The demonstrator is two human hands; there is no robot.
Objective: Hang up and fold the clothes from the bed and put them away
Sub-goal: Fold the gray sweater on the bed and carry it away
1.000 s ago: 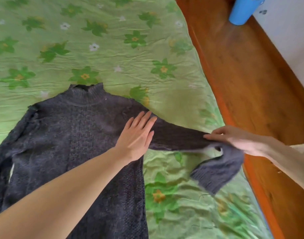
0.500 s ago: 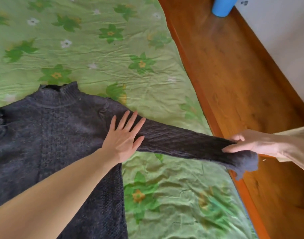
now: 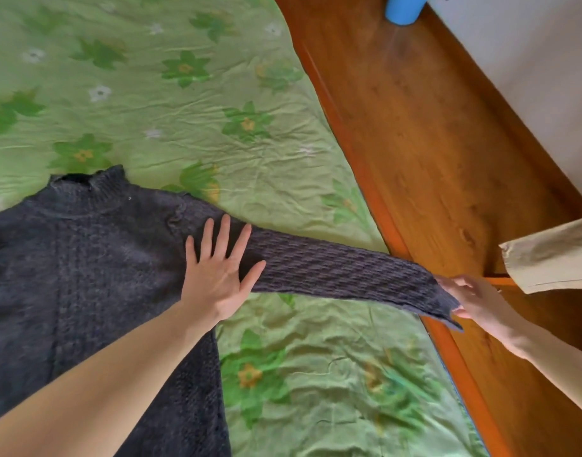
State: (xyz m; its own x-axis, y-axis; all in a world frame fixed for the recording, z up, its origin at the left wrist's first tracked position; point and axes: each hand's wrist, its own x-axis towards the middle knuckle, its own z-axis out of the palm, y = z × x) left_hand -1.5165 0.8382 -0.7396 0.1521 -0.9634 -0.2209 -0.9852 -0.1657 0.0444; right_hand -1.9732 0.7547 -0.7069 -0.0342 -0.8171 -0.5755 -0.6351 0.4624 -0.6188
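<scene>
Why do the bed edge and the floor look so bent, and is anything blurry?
Head view: the wide-angle lens bows the orange bed edge and wooden floor. Soft daylight, faint shadows. The right hand pinching the sweater sleeve is slightly blurred; the left hand looks sharper.

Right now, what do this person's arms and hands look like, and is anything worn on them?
Both hands are bare: no gloves, rings or watch show. The left hand and its forearm are uncovered up to the frame's edge. The right hand also has a bare forearm; a loose beige sleeve hangs near it.
</scene>
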